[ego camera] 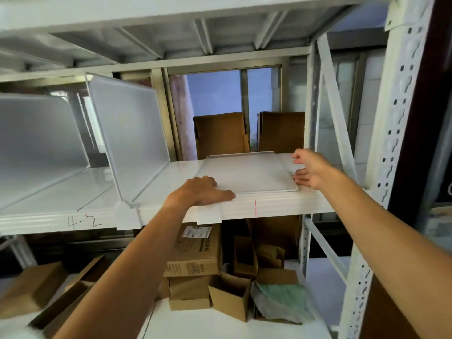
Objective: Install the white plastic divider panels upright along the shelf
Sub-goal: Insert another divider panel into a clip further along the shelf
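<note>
A white plastic divider panel (247,171) lies flat on the white shelf (281,204), right of centre. My left hand (203,190) rests palm down on its front left corner, fingers flat, with the panel's front clip (209,217) hanging over the shelf edge below. My right hand (309,171) is at the panel's right edge, fingers spread and touching it. Two more dividers stand upright to the left, one (129,133) near the middle and one (36,143) at the far left.
A red mark (255,207) is on the shelf's front edge. Two brown cardboard boxes (221,134) stand behind the shelf. The perforated rack post (386,148) rises on the right. Several cardboard boxes (195,253) and a green-white bag (281,302) lie on the lower shelf.
</note>
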